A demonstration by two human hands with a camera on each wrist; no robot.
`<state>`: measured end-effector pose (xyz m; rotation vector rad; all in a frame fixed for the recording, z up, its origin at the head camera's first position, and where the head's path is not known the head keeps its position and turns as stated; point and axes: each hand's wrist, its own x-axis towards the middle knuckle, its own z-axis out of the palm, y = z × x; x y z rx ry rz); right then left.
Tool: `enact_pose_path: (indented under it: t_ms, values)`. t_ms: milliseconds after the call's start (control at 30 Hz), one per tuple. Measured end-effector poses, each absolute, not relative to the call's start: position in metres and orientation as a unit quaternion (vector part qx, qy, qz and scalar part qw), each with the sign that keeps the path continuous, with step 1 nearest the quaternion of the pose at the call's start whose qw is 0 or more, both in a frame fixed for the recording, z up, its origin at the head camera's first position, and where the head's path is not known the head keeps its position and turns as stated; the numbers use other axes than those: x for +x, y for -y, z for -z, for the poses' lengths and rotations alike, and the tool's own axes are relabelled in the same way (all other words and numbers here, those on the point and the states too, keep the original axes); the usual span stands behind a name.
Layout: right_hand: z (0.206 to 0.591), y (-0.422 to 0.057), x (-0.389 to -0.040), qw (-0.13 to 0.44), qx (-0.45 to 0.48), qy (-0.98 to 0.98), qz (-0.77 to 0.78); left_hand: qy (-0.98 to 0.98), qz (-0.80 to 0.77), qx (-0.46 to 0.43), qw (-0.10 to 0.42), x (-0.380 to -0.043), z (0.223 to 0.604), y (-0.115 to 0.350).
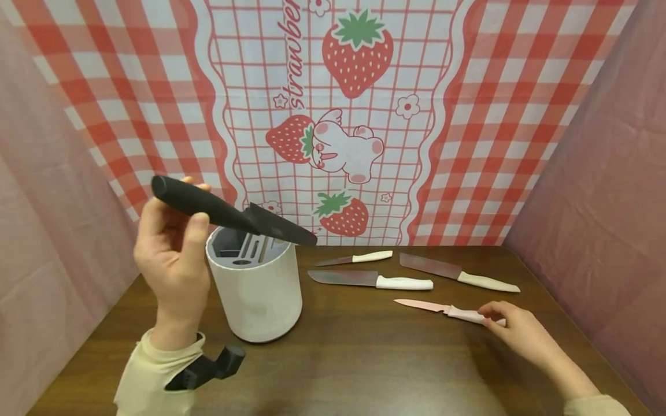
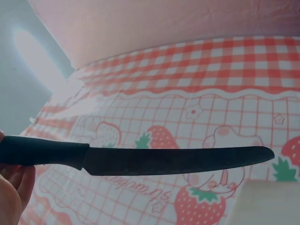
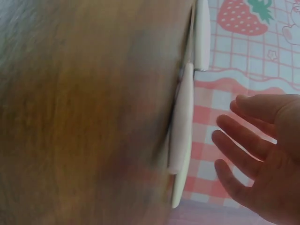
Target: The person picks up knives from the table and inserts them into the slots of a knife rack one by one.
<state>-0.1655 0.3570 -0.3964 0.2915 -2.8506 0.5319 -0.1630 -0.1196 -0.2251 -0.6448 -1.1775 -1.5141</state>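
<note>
My left hand (image 1: 174, 266) pinches the handle of a black knife (image 1: 208, 203) between thumb and fingers, raised beside and above a white round knife block (image 1: 260, 303). Its dark blade (image 2: 178, 160) stretches across the left wrist view; in the head view it passes over the block's slotted top. On the table at the right lies a pink knife (image 1: 437, 306), its blade pointing left. Over the end of its handle (image 3: 182, 122) is my right hand (image 1: 520, 335), whose fingers (image 3: 243, 136) are spread and apart from the handle in the right wrist view.
Behind the pink knife lie a large white-handled knife (image 1: 403, 283), a small cream-handled knife (image 1: 372, 257) and a broad-bladed cream-handled knife (image 1: 486, 282). A strawberry-print cloth (image 1: 359, 173) hangs behind the brown table (image 1: 364, 375), with pink cloth at both sides.
</note>
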Motion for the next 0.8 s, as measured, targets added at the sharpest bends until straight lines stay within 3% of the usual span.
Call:
enact_pose_path:
  t_ms: [300, 800]
  values:
    - [0.405, -0.368, -0.166, 0.142, 0.091, 0.971, -0.17, 0.449, 0.645, -0.268, 0.558, -0.158, 0.209, 0.131]
    - [0.417, -0.384, -0.169, 0.113, 0.08, 0.973, -0.183, 0.434, 0.635, -0.247, 0.589, -0.157, 0.203, 0.152]
